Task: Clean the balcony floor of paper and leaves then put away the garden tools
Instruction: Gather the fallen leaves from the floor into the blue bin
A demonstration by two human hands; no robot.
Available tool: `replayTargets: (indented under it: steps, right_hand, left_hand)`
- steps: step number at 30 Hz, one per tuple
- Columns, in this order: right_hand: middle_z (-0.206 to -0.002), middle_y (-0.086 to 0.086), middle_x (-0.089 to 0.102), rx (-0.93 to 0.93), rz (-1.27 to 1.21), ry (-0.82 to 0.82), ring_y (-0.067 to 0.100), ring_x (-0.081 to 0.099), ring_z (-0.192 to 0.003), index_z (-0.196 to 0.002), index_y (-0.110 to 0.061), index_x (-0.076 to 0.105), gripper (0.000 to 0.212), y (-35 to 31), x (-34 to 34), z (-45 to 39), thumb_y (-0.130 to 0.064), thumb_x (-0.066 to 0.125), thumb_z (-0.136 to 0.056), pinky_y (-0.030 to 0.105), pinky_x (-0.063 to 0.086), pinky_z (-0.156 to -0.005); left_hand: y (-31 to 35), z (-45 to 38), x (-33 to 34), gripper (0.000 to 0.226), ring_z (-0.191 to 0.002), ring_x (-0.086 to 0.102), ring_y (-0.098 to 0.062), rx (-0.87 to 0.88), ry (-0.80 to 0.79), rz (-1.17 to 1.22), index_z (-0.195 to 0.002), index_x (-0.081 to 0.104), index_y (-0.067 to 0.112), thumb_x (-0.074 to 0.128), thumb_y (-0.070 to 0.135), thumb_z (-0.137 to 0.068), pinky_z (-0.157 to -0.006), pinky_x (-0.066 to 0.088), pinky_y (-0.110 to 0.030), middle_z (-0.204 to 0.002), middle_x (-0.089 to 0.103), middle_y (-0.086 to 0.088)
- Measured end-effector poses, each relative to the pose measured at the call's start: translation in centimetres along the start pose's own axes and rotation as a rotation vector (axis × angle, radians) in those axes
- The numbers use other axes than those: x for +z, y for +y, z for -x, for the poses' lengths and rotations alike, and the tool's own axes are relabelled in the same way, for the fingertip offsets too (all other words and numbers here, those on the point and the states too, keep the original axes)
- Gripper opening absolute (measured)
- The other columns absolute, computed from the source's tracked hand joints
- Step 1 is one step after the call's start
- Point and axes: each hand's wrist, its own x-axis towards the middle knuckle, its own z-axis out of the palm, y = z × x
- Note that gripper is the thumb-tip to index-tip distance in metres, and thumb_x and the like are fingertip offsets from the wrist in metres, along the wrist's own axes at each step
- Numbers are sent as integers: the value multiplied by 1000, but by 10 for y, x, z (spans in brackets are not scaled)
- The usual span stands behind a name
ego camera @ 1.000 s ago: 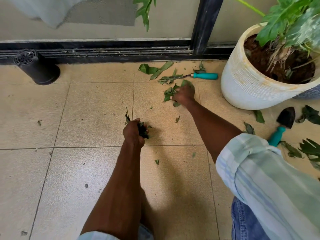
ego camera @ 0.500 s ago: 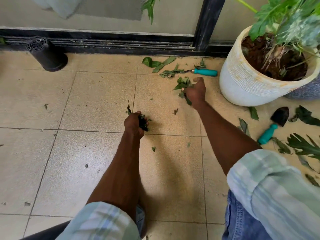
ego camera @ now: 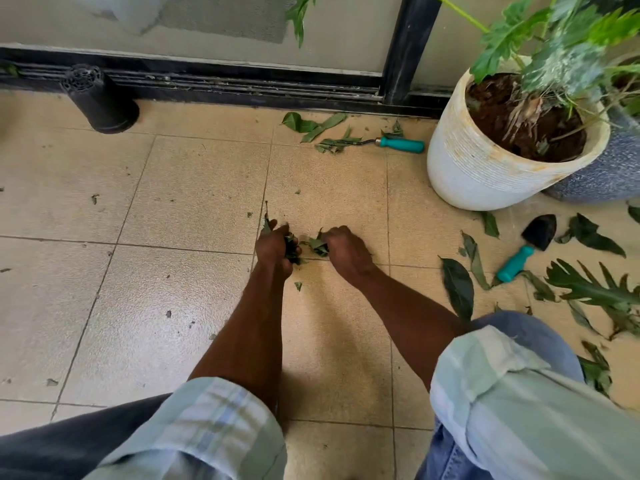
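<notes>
On the beige tiled balcony floor (ego camera: 173, 202), you crouch with both arms stretched toward the middle of the tiles. A white ribbed ceramic planter (ego camera: 485, 174) stands at the far right edge by the black door track (ego camera: 242, 88), with a small black plastic pot (ego camera: 98, 98) overturned at the far left edge. Loose green leaves (ego camera: 460, 289) lie thick along the right edge and more sit by the track. Two teal-handled garden tools wait there too: a hand rake (ego camera: 401, 144) beside the planter at the far edge, a black-bladed trowel (ego camera: 526, 251) near the right edge.

Your left hand (ego camera: 275, 249) is curled tight round a dark wad of gathered leaves (ego camera: 292, 249); your right hand (ego camera: 346, 251), just beside it, is clenched on a smaller green clump (ego camera: 318, 244). To do this well, you would press the right clump deep into the left fist before releasing it, so no scraps drop back onto the tiles and the right hand comes free for the next sweep.
</notes>
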Motion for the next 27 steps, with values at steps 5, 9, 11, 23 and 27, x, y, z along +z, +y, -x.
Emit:
replayTargets:
  steps: [5,9,11,23,27]
  right_hand:
    - [-86,7,66,762,-728,212,20,62,-79,-92,-9,70,18,22,-31,-28,4,63,-82,21,43,-62]
    - [-95,17,68,902,-1397,128,26,65,-81,-90,-8,61,29,10,-60,-56,10,74,-72,30,53,-63]
    - [-91,17,70,841,-1422,71,29,67,-81,-86,-7,64,21,-8,-64,-62,8,72,-74,36,55,-70]
    - [-91,17,65,708,-1137,-147,30,63,-88,-77,-14,56,13,-32,-77,-109,-7,67,-74,43,53,-82]
    - [-89,3,65,655,-1505,-195,17,57,-87,-95,-14,65,20,5,-102,-129,-3,69,-80,28,43,-77]
  left_hand:
    - [3,5,7,4,-47,40,-10,4,-30,-54,-97,61,17,62,21,-95,-39,33,-21,-60,43,2]
    - [7,2,25,29,-44,41,-13,6,-52,-129,-95,64,17,65,45,-90,-43,33,-21,-57,47,1]
    - [12,9,38,50,-50,55,-15,-1,-165,-106,-106,67,16,57,62,-87,-48,43,-22,-71,62,-5]
    - [58,-7,75,10,-62,67,-27,-73,-187,261,-92,62,7,52,5,-92,-57,57,-34,-91,65,-17]
    - [77,-24,87,16,-48,63,-21,-108,-127,440,-85,56,9,48,4,-98,-41,52,-25,-72,65,-10]
